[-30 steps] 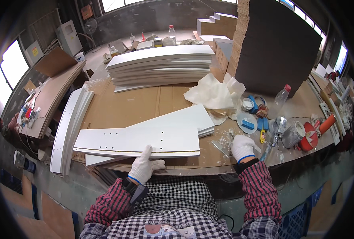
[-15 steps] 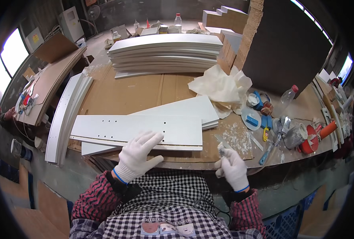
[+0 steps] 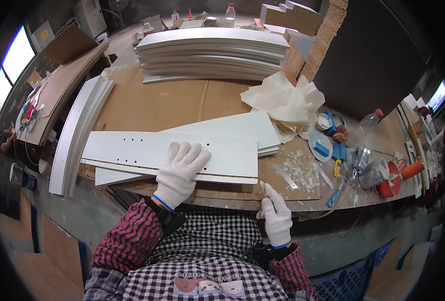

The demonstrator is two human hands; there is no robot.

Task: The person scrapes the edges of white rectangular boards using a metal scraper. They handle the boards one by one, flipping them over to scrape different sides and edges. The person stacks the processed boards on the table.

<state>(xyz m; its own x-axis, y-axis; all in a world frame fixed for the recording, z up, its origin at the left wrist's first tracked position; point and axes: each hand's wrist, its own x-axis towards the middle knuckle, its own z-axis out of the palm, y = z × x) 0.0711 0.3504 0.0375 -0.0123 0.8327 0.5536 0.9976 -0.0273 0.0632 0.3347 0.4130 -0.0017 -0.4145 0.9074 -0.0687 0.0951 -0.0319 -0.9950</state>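
Two gloved hands work white panels (image 3: 147, 150) on a cluttered workbench (image 3: 182, 100).

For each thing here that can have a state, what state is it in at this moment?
Left hand: gloved, flat on the top white panel, fingers spread.
Right hand: gloved, pinching a small thin piece at the bench edge.
Top white panel: lying flat, drilled holes facing up.
Stack of curved white panels: piled at the far side.
Clear bottle: lying on its side, red cap on.
Crumpled paper: bunched up.
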